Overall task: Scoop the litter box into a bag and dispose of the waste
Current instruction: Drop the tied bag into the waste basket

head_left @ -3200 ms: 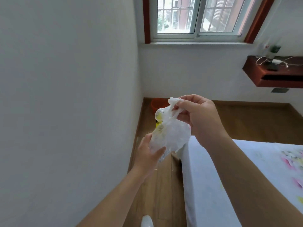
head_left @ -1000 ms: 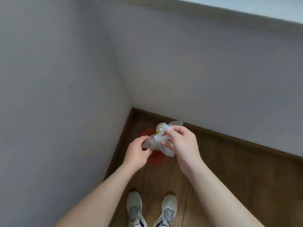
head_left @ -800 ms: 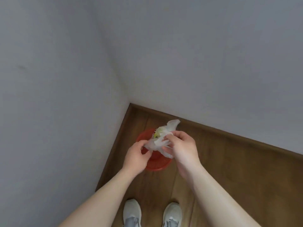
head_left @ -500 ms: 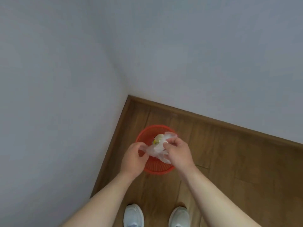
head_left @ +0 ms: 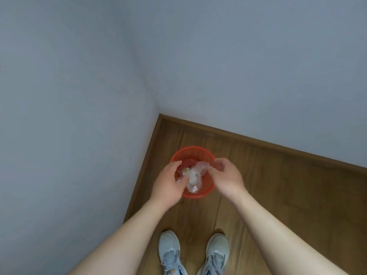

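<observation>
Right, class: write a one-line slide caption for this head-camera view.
Both hands, left hand and right hand, hold a clear plastic bag over an orange bin in a corner.

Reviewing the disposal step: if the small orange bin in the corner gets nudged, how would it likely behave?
The orange bin looks like thin slatted plastic, so probably light and easy to slide on the smooth wood floor. It holds only a clear plastic bag, so little weighs it down. It seems narrower toward its base, so a rim bump might tip it.
</observation>
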Demonstrator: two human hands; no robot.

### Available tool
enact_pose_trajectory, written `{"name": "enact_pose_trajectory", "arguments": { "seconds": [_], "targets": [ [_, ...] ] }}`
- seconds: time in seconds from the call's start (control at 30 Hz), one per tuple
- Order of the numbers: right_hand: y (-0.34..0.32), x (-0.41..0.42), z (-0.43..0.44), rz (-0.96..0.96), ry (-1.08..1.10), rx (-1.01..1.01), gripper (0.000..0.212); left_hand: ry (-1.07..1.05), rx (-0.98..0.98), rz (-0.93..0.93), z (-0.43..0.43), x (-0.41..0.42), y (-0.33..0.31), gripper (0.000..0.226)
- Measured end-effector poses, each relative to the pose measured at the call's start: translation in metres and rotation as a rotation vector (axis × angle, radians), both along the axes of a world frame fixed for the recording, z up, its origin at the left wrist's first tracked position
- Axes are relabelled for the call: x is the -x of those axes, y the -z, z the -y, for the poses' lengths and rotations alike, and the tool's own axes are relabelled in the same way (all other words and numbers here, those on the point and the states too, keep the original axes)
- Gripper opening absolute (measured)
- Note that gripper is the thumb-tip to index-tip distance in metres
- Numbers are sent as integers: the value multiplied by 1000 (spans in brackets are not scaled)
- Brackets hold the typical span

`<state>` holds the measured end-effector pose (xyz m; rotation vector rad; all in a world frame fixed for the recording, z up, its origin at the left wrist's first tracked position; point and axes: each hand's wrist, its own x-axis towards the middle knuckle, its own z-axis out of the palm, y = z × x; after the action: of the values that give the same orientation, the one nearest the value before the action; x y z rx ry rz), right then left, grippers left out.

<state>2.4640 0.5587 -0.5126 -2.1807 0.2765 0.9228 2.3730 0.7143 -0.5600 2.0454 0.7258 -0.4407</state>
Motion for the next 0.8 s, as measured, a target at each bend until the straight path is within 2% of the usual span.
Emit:
{"name": "enact_pose_trajectory", "arguments": {
  "seconds": [0.4,0.63,0.8],
  "targets": [
    [-216,16,58,226,-282,104,55,303,-293,26,24,-7,-213,57],
    [-334,37,106,393,-422,161,58,384,-400,99,70,-2,-360,56],
    [-406,60,139,501,-448,254,52,462,-460,150,106,14,-439,53]
  ]
}}
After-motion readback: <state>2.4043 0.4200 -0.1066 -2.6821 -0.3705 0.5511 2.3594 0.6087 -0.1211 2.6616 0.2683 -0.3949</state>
